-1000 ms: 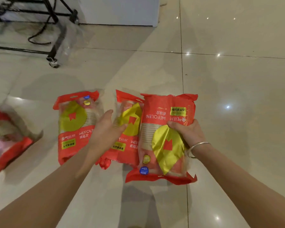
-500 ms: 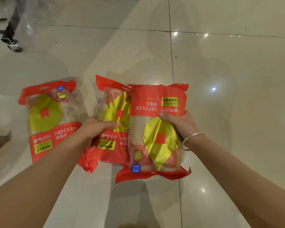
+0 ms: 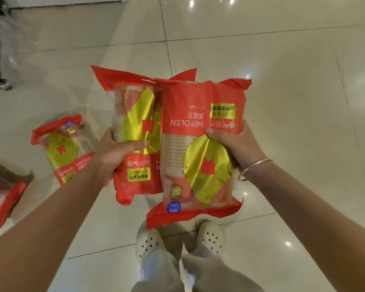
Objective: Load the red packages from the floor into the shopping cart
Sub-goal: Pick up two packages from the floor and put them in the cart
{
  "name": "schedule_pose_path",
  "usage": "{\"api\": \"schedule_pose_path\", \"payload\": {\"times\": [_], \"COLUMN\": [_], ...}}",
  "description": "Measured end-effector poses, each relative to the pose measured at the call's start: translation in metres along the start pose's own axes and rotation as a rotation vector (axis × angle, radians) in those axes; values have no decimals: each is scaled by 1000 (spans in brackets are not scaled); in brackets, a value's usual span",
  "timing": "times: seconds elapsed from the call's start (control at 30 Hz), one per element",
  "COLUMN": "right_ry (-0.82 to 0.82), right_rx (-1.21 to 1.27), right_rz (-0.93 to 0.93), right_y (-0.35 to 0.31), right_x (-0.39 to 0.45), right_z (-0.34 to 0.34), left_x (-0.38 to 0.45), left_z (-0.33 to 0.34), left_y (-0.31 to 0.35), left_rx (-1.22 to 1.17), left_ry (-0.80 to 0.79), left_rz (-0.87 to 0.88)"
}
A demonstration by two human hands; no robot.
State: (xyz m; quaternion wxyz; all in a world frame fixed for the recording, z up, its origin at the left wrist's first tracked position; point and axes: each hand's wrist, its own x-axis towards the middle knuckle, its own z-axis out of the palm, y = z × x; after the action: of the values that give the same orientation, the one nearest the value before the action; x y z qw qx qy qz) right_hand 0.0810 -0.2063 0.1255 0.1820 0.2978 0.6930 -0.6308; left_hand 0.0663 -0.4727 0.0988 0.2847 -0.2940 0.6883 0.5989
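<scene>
Red paper-cup packs, one in each hand's grip — left hand (image 3: pixel 116 152), right hand (image 3: pixel 230 144) — at frame centre; slick film could slip under one-handed carrying.

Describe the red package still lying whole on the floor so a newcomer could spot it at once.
Start from the pale tiled floor and look beside the person's left hand, which grips one red package. The loose package lies flat on the tiles just beyond that forearm. Unlike the two lifted ones, no hand touches it, and it shows whole, unlike the package cut by the left edge.
</scene>
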Motion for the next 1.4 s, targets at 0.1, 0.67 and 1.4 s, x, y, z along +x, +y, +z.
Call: {"api": "schedule_pose_path", "payload": {"times": [0.1,0.67,1.4], "right_ry": [34,349,1316], "right_rx": [13,276,570], "right_rz": [-13,-263,-453], "right_y": [-63,-328,-178], "right_x": [-68,-469,-876], "right_z": [-33,-162,-271], "left_x": [-71,-429,-767], "left_z": [6,35,281], "left_y": [61,349,270], "left_rx": [26,210,626], "left_ry": [-40,-408,-1276], "left_rz": [49,339,592]}}
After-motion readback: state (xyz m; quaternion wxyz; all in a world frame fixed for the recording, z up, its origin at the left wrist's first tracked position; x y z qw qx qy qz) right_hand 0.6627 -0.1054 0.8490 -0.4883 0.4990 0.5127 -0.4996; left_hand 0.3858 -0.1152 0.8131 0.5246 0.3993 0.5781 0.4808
